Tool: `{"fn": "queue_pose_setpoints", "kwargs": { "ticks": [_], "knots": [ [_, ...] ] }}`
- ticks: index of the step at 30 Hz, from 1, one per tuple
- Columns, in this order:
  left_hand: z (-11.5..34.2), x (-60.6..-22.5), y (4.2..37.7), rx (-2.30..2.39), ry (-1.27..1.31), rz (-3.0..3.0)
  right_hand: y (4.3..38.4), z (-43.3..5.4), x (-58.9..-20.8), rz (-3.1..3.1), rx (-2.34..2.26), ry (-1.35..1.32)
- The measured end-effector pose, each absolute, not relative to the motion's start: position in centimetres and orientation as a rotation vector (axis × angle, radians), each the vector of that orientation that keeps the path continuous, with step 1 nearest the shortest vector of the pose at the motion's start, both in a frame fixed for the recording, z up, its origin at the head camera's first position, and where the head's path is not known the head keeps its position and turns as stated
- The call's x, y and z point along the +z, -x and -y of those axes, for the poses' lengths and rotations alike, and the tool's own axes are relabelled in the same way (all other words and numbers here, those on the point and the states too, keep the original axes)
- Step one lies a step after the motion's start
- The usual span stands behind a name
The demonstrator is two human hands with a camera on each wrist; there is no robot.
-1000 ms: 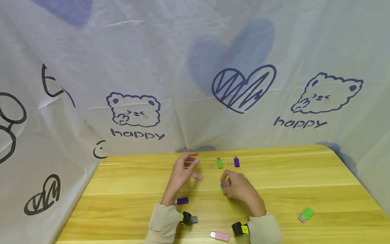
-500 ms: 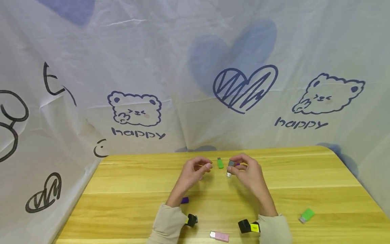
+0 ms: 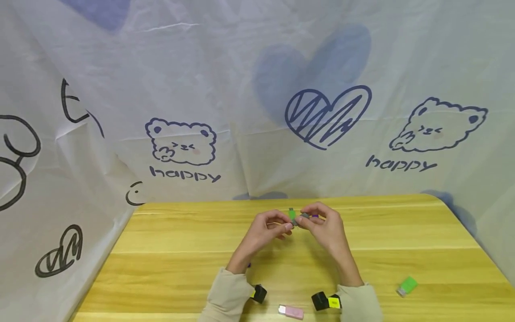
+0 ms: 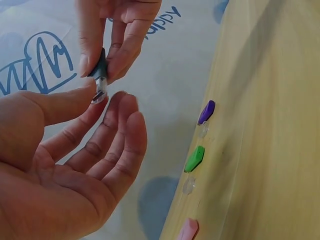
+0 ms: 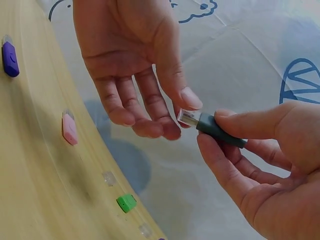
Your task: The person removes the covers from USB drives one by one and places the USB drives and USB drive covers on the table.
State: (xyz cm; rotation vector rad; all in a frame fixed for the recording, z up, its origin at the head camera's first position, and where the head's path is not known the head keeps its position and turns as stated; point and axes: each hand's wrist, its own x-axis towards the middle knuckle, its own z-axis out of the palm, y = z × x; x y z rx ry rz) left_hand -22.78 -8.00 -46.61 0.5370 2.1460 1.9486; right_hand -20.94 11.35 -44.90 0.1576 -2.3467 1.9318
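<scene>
USB stick point(image 5: 220, 131), dark grey, is raised off the surface close to its far edge, between both hands. The right hand point(image 3: 326, 223) holds the grey body in a narrow pinch, thumb on one face and forefinger opposite; the back end shows past the fingertips. The left hand point(image 3: 267, 228) pinches a clear cap point(image 5: 188, 117) at the connector end, its remaining fingers loosely bent. Metal is visible through the cap's wall, so the cap encloses the connector at least in part; how fully it is seated cannot be told. Cap is transparent and box-like; body is matt and narrows towards the back. Along the far edge lie a green stick point(image 4: 195, 159) and a purple stick point(image 4: 206, 112), with one clear piece point(image 4: 203, 130) between them and a second clear piece point(image 4: 189, 186) to the green one's left. A pink stick point(image 5: 70, 128) lies farther left, and a second purple stick point(image 5: 10, 59) beside the left wrist. Towards the near side, between the wrists, lies a second pink stick point(image 3: 291, 312), metal connector exposed; a second green stick point(image 3: 407, 285) lies towards the right edge. Surface point(image 3: 181, 250) is yellow wood-grain, far right corner rounded. Behind it hangs creased, printed white cloth point(image 3: 265, 165).
</scene>
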Motion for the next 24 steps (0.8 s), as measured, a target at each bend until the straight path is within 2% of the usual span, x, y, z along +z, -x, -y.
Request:
{"fn": "queue_pose_setpoints", "kwargs": {
  "ticks": [15, 24],
  "knots": [
    [7.95, -46.35, 22.86, 2.076, -0.411, -2.167, 20.80, -11.21, -44.85, 2.450, 1.948, -0.232],
    [8.07, -46.55, 22.77, 2.081, -0.471, -2.248, 20.76, -10.64, -44.97, 2.553, 1.878, -0.240]
  ]
}}
